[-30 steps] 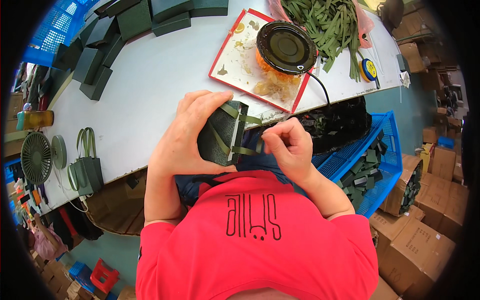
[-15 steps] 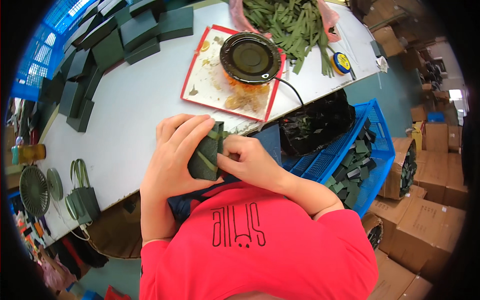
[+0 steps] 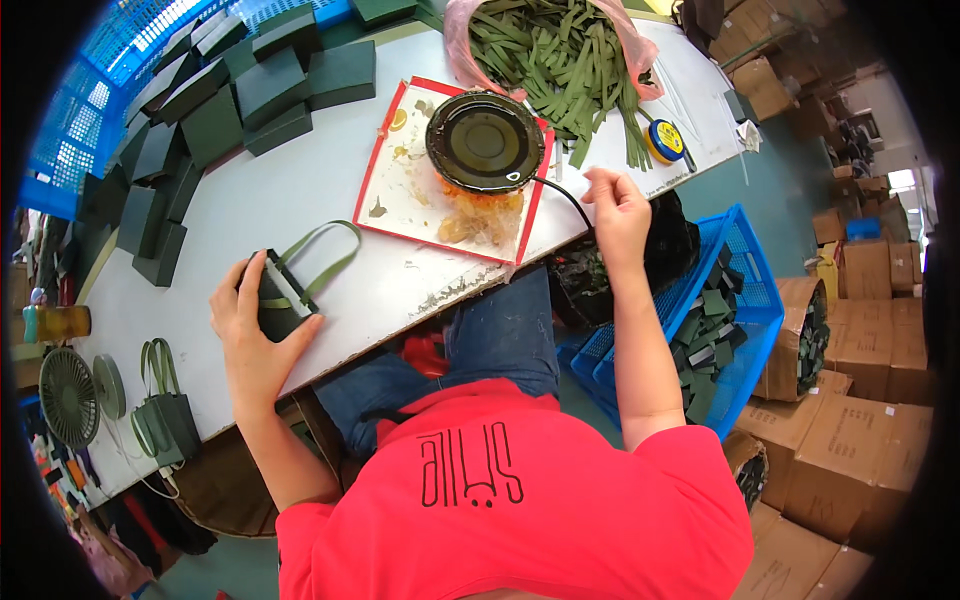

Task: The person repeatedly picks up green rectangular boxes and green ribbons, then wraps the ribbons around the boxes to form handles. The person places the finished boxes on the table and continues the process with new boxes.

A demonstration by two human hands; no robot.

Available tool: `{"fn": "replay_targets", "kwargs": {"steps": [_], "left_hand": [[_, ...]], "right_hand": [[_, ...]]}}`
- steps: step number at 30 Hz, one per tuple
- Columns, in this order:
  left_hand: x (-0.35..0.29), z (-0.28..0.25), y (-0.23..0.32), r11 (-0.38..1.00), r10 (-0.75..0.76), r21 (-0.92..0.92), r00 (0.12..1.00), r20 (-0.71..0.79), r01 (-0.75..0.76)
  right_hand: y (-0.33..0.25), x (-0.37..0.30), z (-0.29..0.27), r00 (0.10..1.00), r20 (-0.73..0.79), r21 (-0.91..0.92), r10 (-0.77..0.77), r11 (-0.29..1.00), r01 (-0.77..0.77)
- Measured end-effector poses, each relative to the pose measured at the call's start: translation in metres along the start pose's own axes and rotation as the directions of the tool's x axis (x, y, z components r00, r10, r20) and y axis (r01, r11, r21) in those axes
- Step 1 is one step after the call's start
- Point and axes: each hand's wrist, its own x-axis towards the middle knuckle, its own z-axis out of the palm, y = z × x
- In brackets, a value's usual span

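My left hand [image 3: 247, 325] is closed around a small dark green box [image 3: 285, 298] at the table's front edge. A loop of olive ribbon [image 3: 335, 245] stands out from the box toward the right, and a pale strip shows on its side. Off to the right, my right hand [image 3: 618, 215] is raised near the table edge with its fingers loosely bent; I see nothing in it. Just beyond lies a heap of cut olive ribbons [image 3: 560, 70] in a pink plastic bag [image 3: 463, 45]. A round black pot [image 3: 484, 142] with dark liquid sits on a red-edged, glue-stained board [image 3: 385, 185].
Dark green boxes [image 3: 270, 85] are stacked at the far left beside a blue crate [image 3: 100, 100]. A finished handled box [image 3: 165, 425] and a fan [image 3: 68, 383] stand at left. A black cable [image 3: 570, 198], blue basket [image 3: 755, 310] and cartons [image 3: 840, 460] are right.
My hands have parted. The left moved left with the box, whose ribbon now stands out as a loop; the right let go and moved right and away from my body.
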Motion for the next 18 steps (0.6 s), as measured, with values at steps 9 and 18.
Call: {"fn": "replay_targets", "kwargs": {"steps": [9,18], "left_hand": [[-0.015,-0.038,-0.019,0.99,-0.026,0.128,0.979,-0.2,0.053],[-0.049,-0.115,-0.061,0.821,-0.158,0.343,0.759,-0.631,0.457]], "right_hand": [[0.063,0.037,-0.022,0.992,0.126,-0.193,0.008,0.981,0.016],[0.086,0.046,-0.018,0.999,0.019,0.033,0.026,0.999,-0.026]]}}
